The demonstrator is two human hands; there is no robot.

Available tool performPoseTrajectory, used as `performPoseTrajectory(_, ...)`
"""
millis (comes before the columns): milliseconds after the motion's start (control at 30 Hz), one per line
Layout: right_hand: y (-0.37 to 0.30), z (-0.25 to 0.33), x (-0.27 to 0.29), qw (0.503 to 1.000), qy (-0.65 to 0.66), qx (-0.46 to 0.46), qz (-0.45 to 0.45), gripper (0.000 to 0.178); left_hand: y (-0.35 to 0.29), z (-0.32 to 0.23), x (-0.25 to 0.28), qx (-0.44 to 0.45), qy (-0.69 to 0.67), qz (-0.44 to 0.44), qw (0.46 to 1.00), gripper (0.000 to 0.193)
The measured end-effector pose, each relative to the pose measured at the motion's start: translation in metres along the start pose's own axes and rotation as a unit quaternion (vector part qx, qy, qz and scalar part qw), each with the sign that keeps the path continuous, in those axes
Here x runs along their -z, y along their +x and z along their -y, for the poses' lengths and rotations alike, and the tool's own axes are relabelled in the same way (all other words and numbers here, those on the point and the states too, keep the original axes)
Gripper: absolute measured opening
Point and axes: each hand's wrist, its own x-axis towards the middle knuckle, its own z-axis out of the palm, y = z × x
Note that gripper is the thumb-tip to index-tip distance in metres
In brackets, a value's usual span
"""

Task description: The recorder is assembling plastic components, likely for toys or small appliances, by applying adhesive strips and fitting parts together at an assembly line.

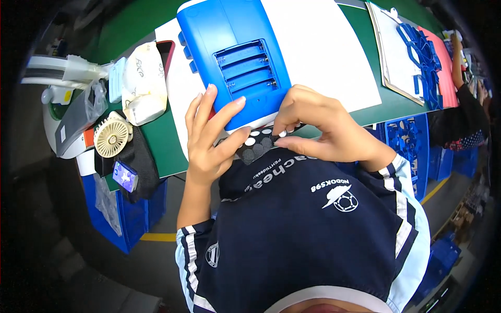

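Two hands of mine are at the lower edge of a blue plastic casing [235,60], which lies at the upper middle of the frame, its slotted compartment [248,65] facing up. My left hand [209,148] is spread, with fingertips resting on the casing's lower left corner. My right hand [326,122] is curled at its lower right corner, thumb and forefinger close together; whether they grasp something, I cannot tell. Just below is a dark dotted cloth [255,143]. Under the casing, a large white sheet [329,57] covers much of the green table [164,141]. At the left of the frame, a pale printed bag [146,78] lies beside a light blue pack [117,81]; below them are a cream fan [113,136], a black pouch [143,161] and a small purple box [125,176]. At the upper right I see papers [389,52], a heap of blue plastic parts [425,62] and a pink sheet [443,62]. Lower than the table, a blue bin [125,219] stands at the lower left and a blue crate [425,156] at the right, with yellow lines [159,237] on the grey floor. Near the right edge another person [462,120] is partly visible, dressed in dark clothing.
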Motion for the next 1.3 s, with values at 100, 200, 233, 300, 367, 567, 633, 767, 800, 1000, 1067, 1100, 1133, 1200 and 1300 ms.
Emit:
performPoseTrajectory(100,-0.001,0.000,-0.003,1.000,0.011,-0.003,0.016,0.015,-0.001,0.000,-0.003,0.006,-0.020,-0.007,1.000,0.021)
performPoseTrajectory(200,-0.003,0.000,-0.006,0.999,0.025,-0.028,0.001,0.013,-0.004,0.000,-0.003,0.012,-0.020,-0.008,1.000,0.021)
performPoseTrajectory(233,-0.003,0.000,-0.006,1.000,0.017,-0.026,0.002,0.013,-0.004,0.000,-0.003,0.013,-0.020,-0.009,1.000,0.021)
performPoseTrajectory(300,-0.004,0.000,-0.007,1.000,0.008,-0.026,0.002,0.013,-0.004,-0.001,-0.004,0.014,-0.020,-0.013,1.000,0.021)
performPoseTrajectory(367,-0.006,-0.001,-0.008,1.000,-0.012,-0.010,0.003,0.014,-0.005,-0.001,-0.005,0.012,-0.018,-0.014,1.000,0.020)
performPoseTrajectory(567,-0.008,0.001,-0.011,0.999,-0.018,-0.013,-0.044,0.014,-0.006,0.001,-0.008,0.011,-0.023,-0.025,0.999,0.018)
performPoseTrajectory(633,-0.009,0.000,-0.012,0.999,-0.017,-0.015,-0.045,0.014,-0.006,0.002,-0.009,0.011,-0.024,-0.028,0.999,0.018)
performPoseTrajectory(767,-0.008,0.001,-0.011,0.999,-0.020,-0.015,-0.033,0.013,-0.005,0.001,-0.009,0.015,-0.024,-0.030,0.999,0.018)
performPoseTrajectory(800,-0.008,0.000,-0.011,0.999,-0.019,-0.015,-0.032,0.013,-0.005,0.001,-0.009,0.016,-0.026,-0.029,0.999,0.018)
performPoseTrajectory(1000,-0.007,0.000,-0.002,1.000,-0.015,-0.007,-0.021,0.012,-0.006,0.001,-0.011,0.017,-0.018,-0.031,0.999,0.018)
performPoseTrajectory(1067,-0.007,-0.001,0.003,0.996,0.006,-0.052,-0.068,0.010,-0.007,0.001,-0.011,0.017,-0.018,-0.032,0.999,0.019)
performPoseTrajectory(1100,-0.008,-0.007,0.005,0.991,0.005,-0.079,-0.104,0.009,-0.007,0.001,-0.011,0.015,-0.017,-0.033,0.999,0.019)
performPoseTrajectory(1133,-0.009,-0.015,0.005,0.985,0.004,-0.105,-0.140,0.008,-0.007,0.001,-0.012,0.015,-0.019,-0.033,0.999,0.019)
performPoseTrajectory(1200,-0.011,-0.025,0.001,0.979,0.023,-0.126,-0.156,0.005,-0.007,0.000,-0.013,0.021,-0.027,-0.041,0.999,0.019)
performPoseTrajectory(1300,-0.011,-0.030,-0.009,0.942,0.179,-0.192,-0.211,0.009,-0.006,0.000,-0.013,0.024,-0.031,-0.035,0.999,0.020)
